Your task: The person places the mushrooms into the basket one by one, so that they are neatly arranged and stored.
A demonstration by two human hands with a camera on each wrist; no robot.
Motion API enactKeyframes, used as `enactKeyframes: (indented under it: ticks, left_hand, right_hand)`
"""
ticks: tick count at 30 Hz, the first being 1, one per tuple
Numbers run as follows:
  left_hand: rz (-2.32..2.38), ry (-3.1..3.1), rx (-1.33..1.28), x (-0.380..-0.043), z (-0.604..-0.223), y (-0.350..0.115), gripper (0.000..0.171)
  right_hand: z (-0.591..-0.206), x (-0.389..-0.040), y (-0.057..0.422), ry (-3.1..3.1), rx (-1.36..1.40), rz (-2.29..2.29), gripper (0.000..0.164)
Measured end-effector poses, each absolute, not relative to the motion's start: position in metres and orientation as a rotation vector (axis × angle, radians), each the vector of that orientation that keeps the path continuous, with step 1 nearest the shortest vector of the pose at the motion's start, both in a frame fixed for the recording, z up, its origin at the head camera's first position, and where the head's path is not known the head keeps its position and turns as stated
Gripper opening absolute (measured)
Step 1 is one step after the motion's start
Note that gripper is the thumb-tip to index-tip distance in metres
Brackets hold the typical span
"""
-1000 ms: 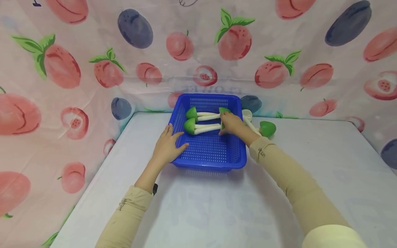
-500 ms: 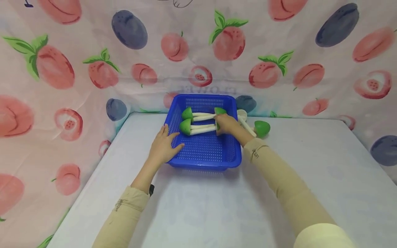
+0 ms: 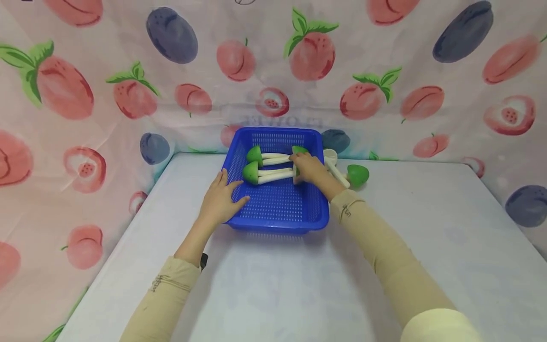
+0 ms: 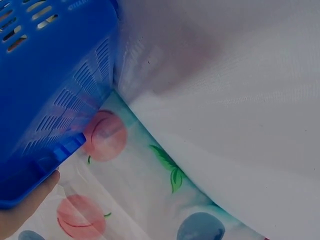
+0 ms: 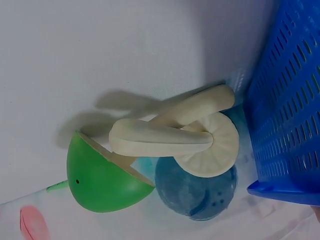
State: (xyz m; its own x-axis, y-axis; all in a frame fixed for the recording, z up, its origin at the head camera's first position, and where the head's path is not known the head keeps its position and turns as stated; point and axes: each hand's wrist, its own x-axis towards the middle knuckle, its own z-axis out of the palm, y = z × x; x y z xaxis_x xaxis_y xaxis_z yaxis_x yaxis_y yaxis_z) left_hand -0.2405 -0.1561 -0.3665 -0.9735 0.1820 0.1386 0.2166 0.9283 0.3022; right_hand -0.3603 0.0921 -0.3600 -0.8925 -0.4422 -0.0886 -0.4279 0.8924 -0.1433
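A blue plastic basket (image 3: 277,224) holds several toy mushrooms with green caps and white stems. Two green caps, the nearer mushroom (image 3: 250,173) and the farther mushroom (image 3: 254,156), face left, their stems lying crosswise. At the basket's right side, my right hand (image 3: 311,169) curls over the cap of another mushroom, largely hiding it; a green cap (image 3: 300,149) shows just beyond the fingers. My left hand (image 3: 220,202) rests on the basket's left rim, fingers spread and thumb reaching inward. In the left wrist view, a finger (image 4: 42,192) touches the basket's rim (image 4: 70,149).
Outside the basket's right wall lie a green-capped toy mushroom (image 5: 107,177) and another with its pale ribbed underside (image 5: 220,155) showing. Their stems cross. A white-covered table (image 3: 384,266) carries everything. Behind it hangs a fruit-printed cloth (image 3: 273,57).
The head view has shifted slightly, so the scene sits farther left. Both hands keep nearly the same places on the basket and the mushroom.
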Motion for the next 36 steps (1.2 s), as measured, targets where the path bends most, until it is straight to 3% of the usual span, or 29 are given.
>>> enactKeyframes:
  ticks: [7, 21, 36]
  left_hand:
    - [-0.493, -2.958, -0.324, -0.241, -0.366, -0.155, 0.057]
    - [-0.485, -2.978, -0.296, -0.239, -0.367, -0.154, 0.056]
    - [-0.49, -2.979, -0.288, -0.238, -0.368, -0.154, 0.057]
  right_hand:
    - [-0.357, -0.361, 0.096, 2.93, -0.703, -0.324, 0.069]
    - [-0.358, -0.358, 0.104, 2.928, -0.785, -0.922, 0.044]
    - [-0.361, -0.353, 0.105, 3.008, -0.756, -1.217, 0.024]
